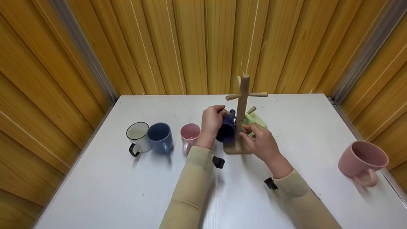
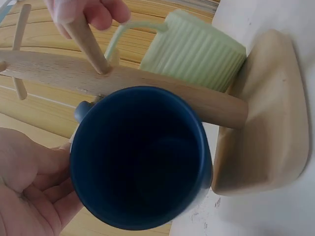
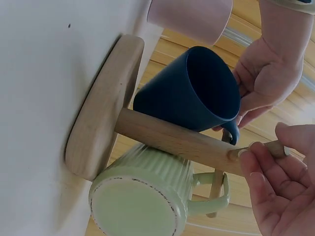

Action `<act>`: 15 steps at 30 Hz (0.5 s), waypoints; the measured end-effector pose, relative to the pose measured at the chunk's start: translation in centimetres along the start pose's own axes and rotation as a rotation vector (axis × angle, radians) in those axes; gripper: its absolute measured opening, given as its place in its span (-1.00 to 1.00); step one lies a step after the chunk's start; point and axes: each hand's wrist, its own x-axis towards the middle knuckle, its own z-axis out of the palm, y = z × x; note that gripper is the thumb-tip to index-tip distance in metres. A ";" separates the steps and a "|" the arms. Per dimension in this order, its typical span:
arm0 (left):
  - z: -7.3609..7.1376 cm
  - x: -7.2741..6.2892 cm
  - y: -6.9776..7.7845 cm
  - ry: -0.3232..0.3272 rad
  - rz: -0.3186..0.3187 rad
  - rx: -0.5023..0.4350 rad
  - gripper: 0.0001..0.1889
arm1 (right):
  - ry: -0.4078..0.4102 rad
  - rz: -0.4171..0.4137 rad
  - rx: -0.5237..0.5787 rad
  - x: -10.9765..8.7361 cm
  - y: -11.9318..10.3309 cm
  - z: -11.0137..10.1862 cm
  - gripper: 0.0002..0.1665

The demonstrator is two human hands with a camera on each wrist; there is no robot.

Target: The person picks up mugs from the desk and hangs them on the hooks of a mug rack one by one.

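Note:
A wooden mug tree (image 1: 242, 105) stands upright on its base. From its lower left peg hangs a dark blue mug (image 1: 226, 128), mouth turned toward the front; its open rim fills the middle of the left wrist view. My left hand (image 1: 212, 121) holds this mug on its left side, fingers by the handle and peg end, partly hidden behind the mug in the left wrist view. Low on the post, a short front peg (image 3: 275, 147) is pinched between the thumb and fingers of my right hand (image 1: 262, 141). Behind the post a pale green ribbed mug (image 2: 194, 51) hangs by its handle.
On the white table (image 1: 248, 203), left of the tree, are a white mug with a black handle (image 1: 140, 140), a blue mug (image 1: 160, 140) and a small pink mug (image 1: 190, 132). A larger pink mug (image 1: 359, 162) stands near the right edge. Wood-panelled walls (image 1: 190, 47) enclose the table.

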 end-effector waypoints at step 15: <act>2.1 -5.4 -0.6 0.227 0.567 -0.227 -0.62 | 0.005 0.047 0.037 -0.1 -0.3 0.3 -0.74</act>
